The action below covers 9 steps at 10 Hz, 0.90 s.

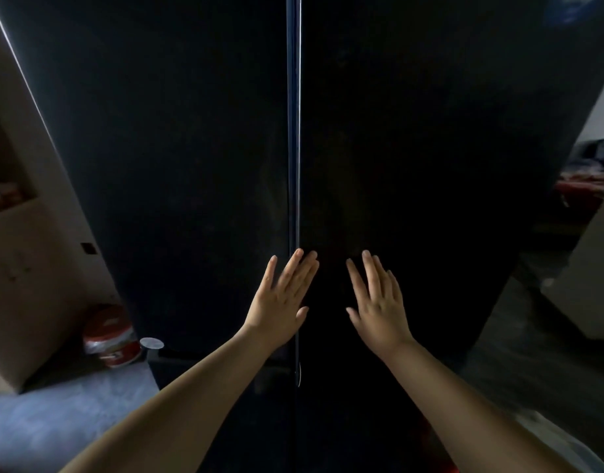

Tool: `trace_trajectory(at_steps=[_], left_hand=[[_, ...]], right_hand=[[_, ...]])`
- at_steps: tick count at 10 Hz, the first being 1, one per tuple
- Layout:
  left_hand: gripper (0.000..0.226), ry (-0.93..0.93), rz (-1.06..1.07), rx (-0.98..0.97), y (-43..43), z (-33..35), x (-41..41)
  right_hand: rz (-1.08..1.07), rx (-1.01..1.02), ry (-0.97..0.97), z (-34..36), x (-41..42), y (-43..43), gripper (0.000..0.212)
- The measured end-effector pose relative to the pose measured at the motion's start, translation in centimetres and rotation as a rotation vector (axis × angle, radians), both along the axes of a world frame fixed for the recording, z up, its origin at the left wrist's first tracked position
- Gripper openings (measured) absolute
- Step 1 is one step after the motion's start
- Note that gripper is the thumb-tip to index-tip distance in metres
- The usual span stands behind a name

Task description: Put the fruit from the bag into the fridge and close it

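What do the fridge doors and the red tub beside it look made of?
Fridge doors: black, glossy, probably glass or coated metal; faint reflections, bright streak along the seam. Red tub: likely plastic, under crinkled clear film that glints.

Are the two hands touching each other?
Apart. The head view shows the left hand and the right hand side by side with fingers straight, and a strip of the dark fridge shows between them.
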<state>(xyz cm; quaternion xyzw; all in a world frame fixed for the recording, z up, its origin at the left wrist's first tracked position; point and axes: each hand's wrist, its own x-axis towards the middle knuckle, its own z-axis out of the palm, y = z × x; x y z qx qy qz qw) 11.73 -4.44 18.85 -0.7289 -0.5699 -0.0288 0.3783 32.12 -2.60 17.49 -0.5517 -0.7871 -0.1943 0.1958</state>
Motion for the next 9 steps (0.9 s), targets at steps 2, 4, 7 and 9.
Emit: trace_trajectory(at_steps=[2, 4, 7, 9], left_hand=[[0.082, -0.028, 0.115, -0.136, 3.5, 0.0, -1.4], [0.085, -0.090, 0.123, -0.243, 3.8, -0.1, -1.0], [0.082, -0.328, 0.104, -0.407, 0.9, 3.7, -1.1], [0.079, -0.434, 0.071, -0.414, -2.5, 6.8, -2.2]], right_hand=[[-0.111, -0.109, -0.184, 1.9, -1.5, 2.9, 0.105], [-0.168, -0.150, -0.300, 2.2, -2.1, 2.8, 0.097], [-0.153, -0.218, -0.368, 4.5, -1.9, 1.6, 0.097], [-0.041, -0.226, -0.222, 6.6, -1.3, 0.0, 0.083]])
